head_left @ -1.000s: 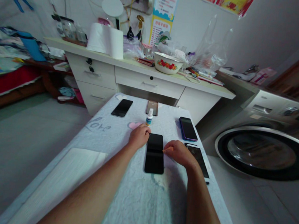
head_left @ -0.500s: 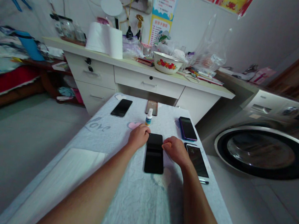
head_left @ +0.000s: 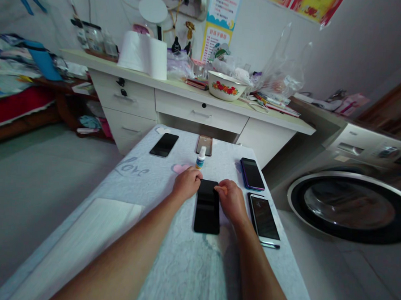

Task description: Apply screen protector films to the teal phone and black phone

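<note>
A black smartphone (head_left: 207, 213) lies screen up on the cloth-covered table, its long side pointing away from me. My left hand (head_left: 187, 184) grips its far left corner with closed fingers. At the far right corner, my right hand (head_left: 230, 197) is closed too, with thumb and fingertips pinched over the phone's edge. The undersides of both hands' fingers are hidden. Just beyond my left hand stands a small white spray bottle (head_left: 201, 157) with a blue and yellow label. To the right of my right hand lies a white-framed smartphone (head_left: 266, 219) on a dark one.
A dark phone (head_left: 165, 145) lies at the far left of the table, and a brownish phone case (head_left: 204, 145) at the far edge. Another phone (head_left: 252, 174) rests near the right edge. Beyond stand a white desk (head_left: 202, 110) and a washing machine (head_left: 350, 175).
My right hand has shifted left and slightly away from me, from beside the phone's right edge onto its far right corner. My left hand and the phone have barely moved.
</note>
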Tool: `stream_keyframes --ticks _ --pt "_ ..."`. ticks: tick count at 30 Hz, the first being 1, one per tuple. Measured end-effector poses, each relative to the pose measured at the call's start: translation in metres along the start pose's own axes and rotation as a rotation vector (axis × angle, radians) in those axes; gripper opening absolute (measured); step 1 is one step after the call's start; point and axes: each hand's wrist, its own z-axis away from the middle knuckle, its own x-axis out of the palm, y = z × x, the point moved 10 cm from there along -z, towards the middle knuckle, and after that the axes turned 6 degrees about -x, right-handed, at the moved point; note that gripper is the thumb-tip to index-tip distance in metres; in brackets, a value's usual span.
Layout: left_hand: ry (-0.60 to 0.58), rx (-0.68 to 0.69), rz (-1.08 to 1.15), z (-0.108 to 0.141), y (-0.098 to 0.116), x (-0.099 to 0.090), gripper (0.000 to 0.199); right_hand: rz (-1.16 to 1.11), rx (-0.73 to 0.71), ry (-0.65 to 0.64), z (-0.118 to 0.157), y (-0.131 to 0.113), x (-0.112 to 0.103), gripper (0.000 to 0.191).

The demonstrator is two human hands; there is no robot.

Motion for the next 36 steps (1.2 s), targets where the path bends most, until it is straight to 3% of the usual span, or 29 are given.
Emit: stream_keyframes --ticks 7,13,23,32,36 --pt "0.002 0.002 -0.002 0.0 0.0 0.0 0.023 0.04 -0.015 -0.196 0.002 -0.004 0.007 0.011" --pt "-0.006 0.003 -0.014 -0.001 -0.001 0.002 0.023 0.076 0.014 -0.28 0.005 -0.004 0.009 0.013" --pt "-0.017 -0.008 -0.018 -0.001 -0.002 0.003 0.023 0.018 -0.136 -0.242 0.007 -0.031 0.013 0.011" --pt "-0.026 -0.026 -0.016 0.0 -0.001 0.001 0.022 0.063 -0.145 -0.338 0.009 -0.034 0.018 0.019" --pt "-0.018 -0.02 -0.014 0.0 -0.001 0.0 0.023 0.072 -0.122 -0.309 0.008 -0.031 0.016 0.02"
